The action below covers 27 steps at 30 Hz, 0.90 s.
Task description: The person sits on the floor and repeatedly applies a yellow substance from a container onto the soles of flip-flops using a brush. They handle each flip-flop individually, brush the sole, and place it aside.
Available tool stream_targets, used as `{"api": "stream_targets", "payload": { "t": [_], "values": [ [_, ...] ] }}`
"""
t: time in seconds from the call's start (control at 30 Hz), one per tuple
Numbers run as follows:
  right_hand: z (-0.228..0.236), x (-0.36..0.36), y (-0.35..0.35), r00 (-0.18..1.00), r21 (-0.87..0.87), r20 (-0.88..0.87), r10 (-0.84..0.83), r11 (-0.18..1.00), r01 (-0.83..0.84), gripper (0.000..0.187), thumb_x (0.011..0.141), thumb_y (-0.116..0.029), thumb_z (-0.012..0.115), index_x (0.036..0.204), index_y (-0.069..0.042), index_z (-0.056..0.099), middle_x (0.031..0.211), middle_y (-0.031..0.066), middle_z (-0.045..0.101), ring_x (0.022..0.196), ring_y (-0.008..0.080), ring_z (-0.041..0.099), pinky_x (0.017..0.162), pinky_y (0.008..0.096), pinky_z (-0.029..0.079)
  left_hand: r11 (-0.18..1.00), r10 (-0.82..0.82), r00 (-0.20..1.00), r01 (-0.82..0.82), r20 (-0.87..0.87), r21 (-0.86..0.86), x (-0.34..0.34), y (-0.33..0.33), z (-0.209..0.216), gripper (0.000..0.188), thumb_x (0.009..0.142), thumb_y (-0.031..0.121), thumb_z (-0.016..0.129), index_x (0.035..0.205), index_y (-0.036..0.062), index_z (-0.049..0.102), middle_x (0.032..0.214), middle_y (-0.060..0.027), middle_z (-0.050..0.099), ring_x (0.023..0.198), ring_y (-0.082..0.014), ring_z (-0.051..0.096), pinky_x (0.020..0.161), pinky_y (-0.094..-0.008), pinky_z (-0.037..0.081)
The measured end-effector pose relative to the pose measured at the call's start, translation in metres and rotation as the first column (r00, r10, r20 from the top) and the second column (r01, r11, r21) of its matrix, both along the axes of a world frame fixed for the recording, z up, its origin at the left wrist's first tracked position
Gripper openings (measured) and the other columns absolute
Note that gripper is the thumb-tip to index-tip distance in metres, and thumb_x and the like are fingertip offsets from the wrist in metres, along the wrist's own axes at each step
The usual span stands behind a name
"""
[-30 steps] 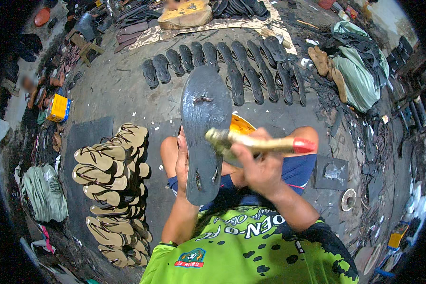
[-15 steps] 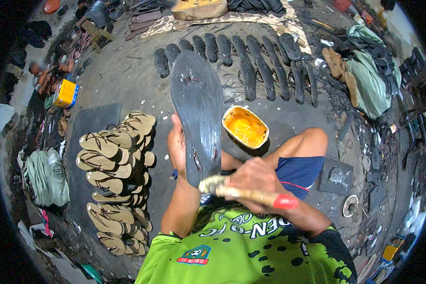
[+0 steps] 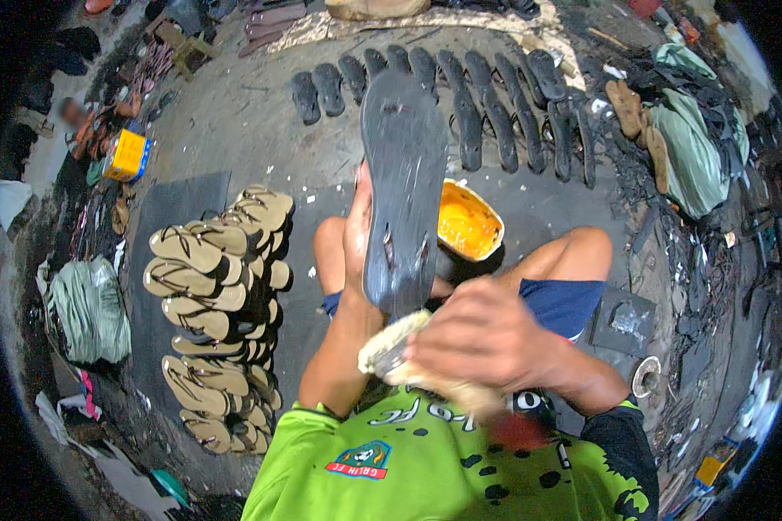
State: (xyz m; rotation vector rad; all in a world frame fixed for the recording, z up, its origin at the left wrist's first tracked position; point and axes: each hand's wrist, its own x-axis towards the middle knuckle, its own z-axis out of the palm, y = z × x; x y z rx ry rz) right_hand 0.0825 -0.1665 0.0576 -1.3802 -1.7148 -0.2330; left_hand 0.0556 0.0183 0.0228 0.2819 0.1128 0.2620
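A black sandal sole (image 3: 404, 174) stands up before me in my left hand (image 3: 359, 217), its glue side toward me with a wet sheen. Most of the left fingers are hidden behind the sole; the thumb side shows along its left edge. My right hand (image 3: 478, 339) is wrapped round a brush (image 3: 439, 386) with a wooden handle and a blurred red end. Its pale, clotted bristles are close to the sole's lower end; whether they touch cannot be made out. Behind the sole sits a tub (image 3: 473, 227) of orange-yellow glue, partly covered.
At left, beige sandals (image 3: 208, 317) with dark straps lie in stacked rows. Several black soles (image 3: 469, 130) line the floor ahead. A yellow tin (image 3: 128, 154) stands far left, a green sack (image 3: 686, 156) far right. A tape roll (image 3: 646, 377) lies at the right.
The sole has shifted right in view and now covers part of the tub. The brush has turned, its red end swinging down toward my shirt and its bristles dropping just below the sole's end.
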Motion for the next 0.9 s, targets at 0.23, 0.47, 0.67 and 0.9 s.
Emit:
{"api": "stream_targets", "payload": {
  "t": [0.23, 0.47, 0.67, 0.9],
  "values": [
    [-0.005, -0.013, -0.002, 0.997, -0.098, -0.056, 0.059, 0.993, -0.064, 0.029, 0.070, -0.017, 0.074, 0.097, -0.006, 0.069, 0.086, 0.0037, 0.066, 0.074, 0.0175, 0.063, 0.066, 0.0347, 0.047, 1.000, 0.014, 1.000, -0.014, 0.014, 0.019, 0.010, 0.003, 0.008, 0.044, 0.103, 0.039, 0.038, 0.128, 0.0060, 0.053, 0.117, -0.0147, 0.065, 0.098, -0.0256, 0.067, 0.085, -0.0401, 0.056],
    [0.016, 0.055, 0.041, 0.927, 0.037, -0.274, -0.255, 0.961, 0.275, 0.023, 0.076, -0.010, 0.077, 0.097, -0.006, 0.068, 0.086, 0.0082, 0.066, 0.071, 0.0226, 0.062, 0.060, 0.0331, 0.048, 0.874, 0.203, 0.973, -0.128, -0.111, 0.468, 0.000, -0.021, 0.002, 0.047, 0.105, 0.032, 0.033, 0.147, 0.0112, 0.029, 0.143, -0.0130, 0.043, 0.128, -0.0241, 0.048, 0.110, -0.0420, 0.038],
    [0.031, 0.142, 0.060, 0.764, -0.101, -0.469, -0.443, 0.886, 0.452, 0.020, 0.086, -0.005, 0.070, 0.105, 0.001, 0.067, 0.093, 0.0096, 0.071, 0.086, 0.0141, 0.066, 0.076, 0.0266, 0.051, 0.943, -0.088, 0.996, 0.077, 0.021, 0.322, -0.016, -0.024, -0.003, 0.055, 0.104, 0.039, 0.034, 0.149, 0.0091, 0.025, 0.144, -0.0171, 0.041, 0.130, -0.0281, 0.047, 0.109, -0.0426, 0.040],
    [-0.044, 0.088, 0.050, 0.927, -0.077, -0.304, -0.222, 0.975, 0.208, 0.026, 0.079, -0.006, 0.069, 0.104, -0.013, 0.071, 0.079, 0.0064, 0.064, 0.071, 0.0218, 0.063, 0.062, 0.0362, 0.049, 0.988, -0.015, 0.998, 0.024, -0.060, 0.151, 0.022, 0.021, -0.010, 0.047, 0.103, 0.044, 0.035, 0.134, 0.0108, 0.048, 0.118, -0.0125, 0.063, 0.101, -0.0242, 0.065, 0.087, -0.0405, 0.055]
  ]
}}
